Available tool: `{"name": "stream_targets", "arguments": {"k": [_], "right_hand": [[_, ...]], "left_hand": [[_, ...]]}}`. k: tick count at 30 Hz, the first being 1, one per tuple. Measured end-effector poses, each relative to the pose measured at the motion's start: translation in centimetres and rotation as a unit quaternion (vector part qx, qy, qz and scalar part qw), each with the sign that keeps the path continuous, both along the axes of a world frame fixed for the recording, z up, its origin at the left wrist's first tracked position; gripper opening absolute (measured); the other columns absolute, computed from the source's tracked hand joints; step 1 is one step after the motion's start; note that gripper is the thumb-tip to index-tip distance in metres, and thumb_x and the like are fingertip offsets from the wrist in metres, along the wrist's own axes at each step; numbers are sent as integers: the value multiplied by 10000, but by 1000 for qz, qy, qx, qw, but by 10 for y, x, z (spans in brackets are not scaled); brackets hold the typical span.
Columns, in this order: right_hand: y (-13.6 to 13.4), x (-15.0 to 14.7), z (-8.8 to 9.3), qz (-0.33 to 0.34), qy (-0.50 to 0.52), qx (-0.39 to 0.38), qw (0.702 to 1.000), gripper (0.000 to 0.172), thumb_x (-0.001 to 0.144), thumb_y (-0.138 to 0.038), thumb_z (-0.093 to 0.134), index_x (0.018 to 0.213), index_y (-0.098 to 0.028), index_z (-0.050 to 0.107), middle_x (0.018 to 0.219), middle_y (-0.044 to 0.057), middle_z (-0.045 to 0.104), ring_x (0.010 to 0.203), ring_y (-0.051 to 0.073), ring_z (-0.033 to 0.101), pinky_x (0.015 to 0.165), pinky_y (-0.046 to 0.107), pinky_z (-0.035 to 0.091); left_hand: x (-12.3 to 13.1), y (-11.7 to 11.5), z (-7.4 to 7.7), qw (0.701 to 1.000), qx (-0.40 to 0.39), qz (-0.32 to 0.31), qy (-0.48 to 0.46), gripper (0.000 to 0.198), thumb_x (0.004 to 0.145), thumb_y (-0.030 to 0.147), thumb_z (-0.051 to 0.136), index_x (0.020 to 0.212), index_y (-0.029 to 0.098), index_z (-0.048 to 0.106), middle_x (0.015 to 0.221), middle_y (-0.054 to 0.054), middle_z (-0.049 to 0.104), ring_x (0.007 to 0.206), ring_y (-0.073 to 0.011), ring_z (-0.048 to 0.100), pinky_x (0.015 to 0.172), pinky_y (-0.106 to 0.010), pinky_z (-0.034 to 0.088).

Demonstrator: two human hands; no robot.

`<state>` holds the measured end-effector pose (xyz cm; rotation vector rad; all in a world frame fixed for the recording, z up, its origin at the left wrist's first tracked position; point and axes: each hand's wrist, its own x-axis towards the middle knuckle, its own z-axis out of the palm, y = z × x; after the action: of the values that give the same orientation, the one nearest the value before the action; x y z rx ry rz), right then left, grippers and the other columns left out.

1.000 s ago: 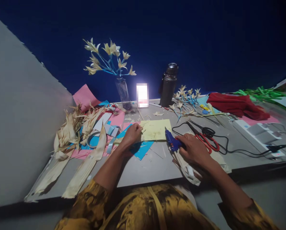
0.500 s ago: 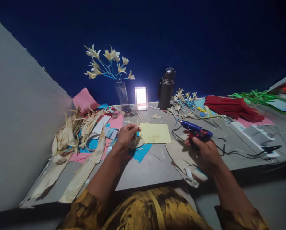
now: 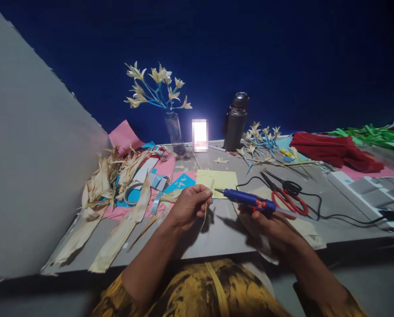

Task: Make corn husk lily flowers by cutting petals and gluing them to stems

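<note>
Between its thumb and fingers, my left hand [image 3: 190, 206] pinches a thin strip of dried husk [image 3: 206, 215], which hangs down below the fingers. My right hand [image 3: 276, 224] is wrapped round the handle of a blue glue gun [image 3: 246, 198]. The gun's nozzle points left and lies close to the strip at my left fingertips; whether they touch I cannot tell. A clear glue stick [image 3: 292, 214] juts from the back of the gun. Behind both hands lies a pale yellow sheet of paper [image 3: 228, 180]. Two pairs of scissors, one red-handled [image 3: 297, 204] and one black-handled [image 3: 289, 186], rest beyond my right hand.
Dried husks [image 3: 124, 167] and a roll of tape [image 3: 130, 193] crowd the left side. A glass vase [image 3: 174, 132] of husk flowers and a dark flask [image 3: 236, 125] stand by the wall. A red cloth [image 3: 332, 149] and a power strip [image 3: 351, 189] lie right; the gun's cord trails there.
My right hand has brought the glue gun left and nearer to me, towards my left hand. My left hand has moved right and lower, and the husk strip now shows plainly in it. The scissors have come into sight.
</note>
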<state>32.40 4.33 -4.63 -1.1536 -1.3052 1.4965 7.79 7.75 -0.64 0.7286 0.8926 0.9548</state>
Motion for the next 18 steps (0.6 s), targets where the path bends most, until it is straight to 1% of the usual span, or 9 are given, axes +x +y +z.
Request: {"name": "stream_targets", "arguments": {"k": [2, 5, 10, 13, 18], "right_hand": [[-2, -4, 3, -13, -15, 26, 999, 457, 737, -591, 744, 1047, -255, 730, 990, 99, 750, 946, 285, 682, 894, 474, 542], [-4, -6, 2, -34, -35, 39, 998, 429, 774, -564, 720, 1072, -255, 718, 983, 97, 744, 945, 290, 675, 877, 460, 547], [-4, -3, -6, -51, -96, 42, 993, 401, 769, -560, 720, 1003, -234, 721, 1005, 87, 725, 946, 299, 666, 837, 435, 556], [-6, -2, -3, -59, -119, 52, 990, 376, 795, -547, 697, 1007, -237, 709, 1007, 77, 711, 915, 279, 667, 799, 399, 557], [-5, -8, 12, -1, -107, 94, 990, 278, 805, -510, 687, 904, -252, 719, 801, 42, 659, 725, 221, 641, 682, 357, 556]], "left_hand": [[2, -2, 2, 1000, 3, 2, 8, 269, 675, 275, 807, 693, 126, 584, 596, 3, 595, 414, -25, 413, 340, -122, 255], [4, -4, 3, 1000, 0, 1, 9, 284, 653, 284, 817, 691, 128, 583, 591, 3, 596, 409, -24, 413, 336, -120, 256], [4, -6, 3, 1000, -8, -2, -3, 284, 651, 272, 820, 701, 130, 580, 601, 5, 594, 416, -23, 417, 338, -114, 259], [3, -6, 2, 1000, -14, -7, -14, 284, 653, 267, 822, 708, 129, 579, 607, 5, 592, 421, -25, 422, 337, -111, 256], [2, -6, 0, 999, -26, -16, -37, 280, 649, 256, 824, 688, 120, 582, 589, 8, 576, 408, -20, 405, 328, -112, 244]]}}
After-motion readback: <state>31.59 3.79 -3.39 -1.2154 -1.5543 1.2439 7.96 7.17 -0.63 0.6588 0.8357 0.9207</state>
